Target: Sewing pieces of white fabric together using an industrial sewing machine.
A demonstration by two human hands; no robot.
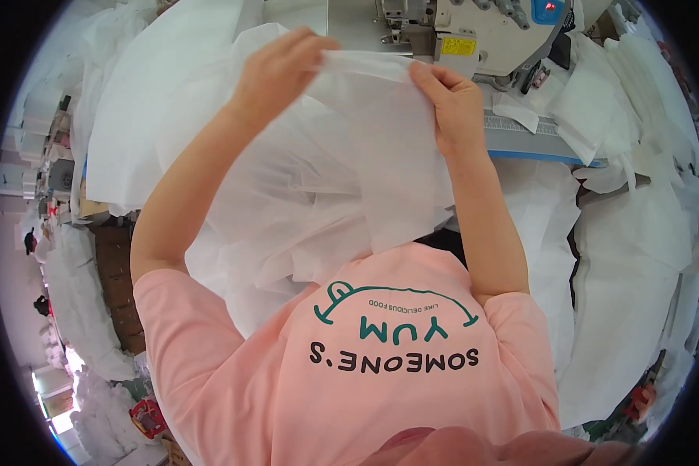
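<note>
A sheet of thin, see-through white fabric [384,147] hangs in loose folds from both my hands down over my lap. Its top edge is pulled fairly straight between them. My left hand [283,74] is closed on that edge at the left, a little smeared by motion, with its fingertips partly hidden. At the other end, my right hand [454,105] pinches the edge between thumb and fingers. Just beyond the right hand stands an industrial sewing machine [489,35], with its needle area above and between my hands.
The machine's table has a blue front edge [544,147] and a ruler strip [520,124]. White fabric pieces [598,97] lie right of the machine. A large white sheet [147,116] covers the left side, and more white cloth [629,264] hangs at the right.
</note>
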